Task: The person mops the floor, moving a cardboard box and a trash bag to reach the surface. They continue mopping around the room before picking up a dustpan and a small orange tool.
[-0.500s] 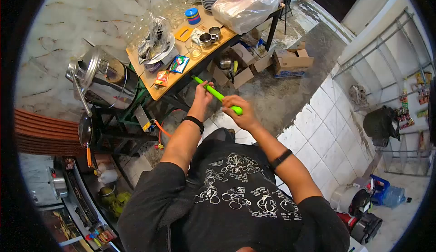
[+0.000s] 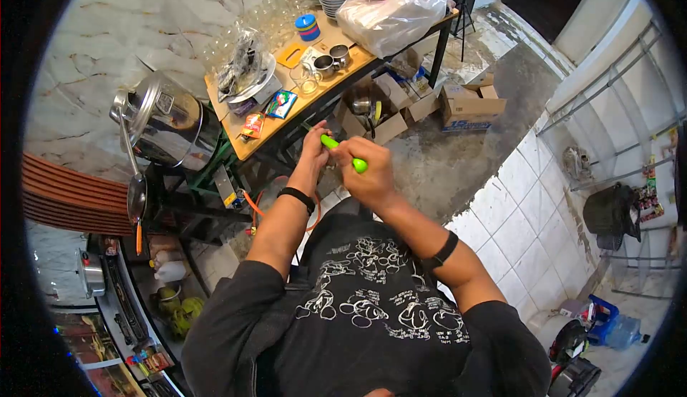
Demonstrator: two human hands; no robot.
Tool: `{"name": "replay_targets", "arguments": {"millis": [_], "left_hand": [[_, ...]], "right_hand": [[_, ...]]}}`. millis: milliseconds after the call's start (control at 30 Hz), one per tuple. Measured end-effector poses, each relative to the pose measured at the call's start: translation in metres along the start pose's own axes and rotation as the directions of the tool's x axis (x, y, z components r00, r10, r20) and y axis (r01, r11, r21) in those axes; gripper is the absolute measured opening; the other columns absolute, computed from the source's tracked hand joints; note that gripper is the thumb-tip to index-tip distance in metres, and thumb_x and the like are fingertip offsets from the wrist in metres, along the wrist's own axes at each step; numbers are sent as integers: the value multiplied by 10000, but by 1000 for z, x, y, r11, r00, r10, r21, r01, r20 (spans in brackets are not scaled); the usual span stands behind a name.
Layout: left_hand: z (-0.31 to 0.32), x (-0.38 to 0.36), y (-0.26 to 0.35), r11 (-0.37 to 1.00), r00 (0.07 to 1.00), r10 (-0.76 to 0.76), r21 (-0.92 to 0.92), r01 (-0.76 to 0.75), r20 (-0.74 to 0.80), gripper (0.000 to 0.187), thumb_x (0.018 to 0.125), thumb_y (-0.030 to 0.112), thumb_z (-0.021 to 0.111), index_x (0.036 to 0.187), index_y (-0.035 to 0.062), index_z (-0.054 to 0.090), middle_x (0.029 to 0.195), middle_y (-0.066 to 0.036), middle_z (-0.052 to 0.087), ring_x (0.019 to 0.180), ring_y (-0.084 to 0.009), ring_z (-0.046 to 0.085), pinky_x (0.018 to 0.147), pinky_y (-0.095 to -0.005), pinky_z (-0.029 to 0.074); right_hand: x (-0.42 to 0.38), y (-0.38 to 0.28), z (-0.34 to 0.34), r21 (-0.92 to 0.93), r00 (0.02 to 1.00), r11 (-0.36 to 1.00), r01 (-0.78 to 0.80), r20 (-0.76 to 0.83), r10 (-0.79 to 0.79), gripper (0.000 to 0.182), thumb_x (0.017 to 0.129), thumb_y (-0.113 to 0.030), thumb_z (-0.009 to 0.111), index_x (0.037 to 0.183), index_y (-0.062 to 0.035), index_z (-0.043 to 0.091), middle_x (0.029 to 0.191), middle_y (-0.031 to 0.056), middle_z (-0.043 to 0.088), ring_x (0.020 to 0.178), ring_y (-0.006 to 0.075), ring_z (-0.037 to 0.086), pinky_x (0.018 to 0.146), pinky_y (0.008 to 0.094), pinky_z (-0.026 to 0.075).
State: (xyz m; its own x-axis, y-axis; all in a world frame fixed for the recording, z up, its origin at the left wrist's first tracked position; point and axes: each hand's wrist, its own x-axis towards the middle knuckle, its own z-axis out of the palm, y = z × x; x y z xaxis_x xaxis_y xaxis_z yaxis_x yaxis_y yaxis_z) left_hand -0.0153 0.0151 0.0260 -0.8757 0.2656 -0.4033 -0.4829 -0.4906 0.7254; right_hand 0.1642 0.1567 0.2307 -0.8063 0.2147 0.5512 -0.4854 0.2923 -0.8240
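Observation:
Both hands are on a bright green stick (image 2: pixel 328 141), held in front of my body and tilted toward the camera. My right hand (image 2: pixel 370 170) is closed round its upper part, and the rounded green end sticks out beside the fist. Just to the left, my left hand (image 2: pixel 314 146) grips it lower down, close to the other hand. The far end of the stick is hidden behind the hands. Both hands are near the front edge of a wooden table (image 2: pixel 268 136), between it and my black shirt.
The table carries metal cups (image 2: pixel 338 55), a blue tub (image 2: pixel 307 27), food packets (image 2: pixel 281 103) and a large plastic bag (image 2: pixel 390 14). Open cardboard boxes (image 2: pixel 469 111) stand on the floor. A large steel pot (image 2: pixel 164 121) and a frying pan (image 2: pixel 137 197) are at the left; a wire rack (image 2: pixel 608 154) stands right.
My right hand has moved left and closer to my left hand. The green stick now looks shorter, more end-on to the camera. The view has shifted slightly.

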Motion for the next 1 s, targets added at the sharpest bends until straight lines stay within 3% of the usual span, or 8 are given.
{"name": "replay_targets", "arguments": {"millis": [267,333,400,467,700,800,867,1000], "left_hand": [[22,25,3,997,999,-43,-59,44,22,419,810,-44,478,1213,58,423,767,-85,534,638,-164,525,579,-262,474],[16,32,-13,992,997,-70,106,65,42,425,808,-41,495,1218,51,435,795,-92,547,654,-167,544,588,-273,486],[10,35,-29,969,995,-95,232,87,23,427,804,-36,515,1218,49,453,828,-97,561,686,-174,566,618,-296,501],[14,30,-34,989,983,-144,55,138,116,451,793,-41,532,1229,44,457,853,-97,568,707,-178,577,634,-317,509],[61,35,3,997,995,67,-55,-63,71,317,798,-16,523,1109,25,472,820,-96,541,722,-194,571,664,-308,506],[47,54,-5,992,1000,19,-124,-17,20,322,807,-17,511,1123,22,465,852,-115,550,753,-211,581,682,-308,512],[55,37,0,996,996,-63,58,67,-61,367,802,-25,509,1161,17,447,876,-128,560,767,-221,591,697,-314,521],[34,38,-20,998,995,-28,63,22,96,376,823,-1,504,1195,1,442,908,-112,577,767,-213,596,712,-323,528]], "right_hand": [[-10,92,28,33,998,998,47,46,-48,130,804,-81,669,764,9,584,761,118,610,663,252,586,609,306,454],[-15,130,39,42,997,999,-3,74,-1,135,804,-81,663,766,11,572,764,133,596,662,270,579,598,324,445],[-21,154,46,-5,983,991,-135,126,135,167,802,-143,657,801,3,577,767,173,569,692,370,568,604,396,446],[-21,157,48,-63,993,993,-96,61,99,192,805,-155,645,767,6,548,755,187,559,692,396,552,587,413,427],[28,49,-3,-120,992,992,42,-111,-55,105,819,-63,648,767,19,610,700,133,598,614,230,581,572,313,438],[22,93,21,-70,995,994,82,-53,-85,114,828,-80,644,785,19,608,727,137,603,647,239,592,599,316,450],[13,140,39,-77,997,995,69,-34,-72,140,842,-105,631,801,24,597,735,144,597,657,244,581,604,325,444],[10,164,43,-90,994,990,-106,31,109,213,854,-155,623,759,24,557,690,166,547,602,241,506,571,329,411]]}}
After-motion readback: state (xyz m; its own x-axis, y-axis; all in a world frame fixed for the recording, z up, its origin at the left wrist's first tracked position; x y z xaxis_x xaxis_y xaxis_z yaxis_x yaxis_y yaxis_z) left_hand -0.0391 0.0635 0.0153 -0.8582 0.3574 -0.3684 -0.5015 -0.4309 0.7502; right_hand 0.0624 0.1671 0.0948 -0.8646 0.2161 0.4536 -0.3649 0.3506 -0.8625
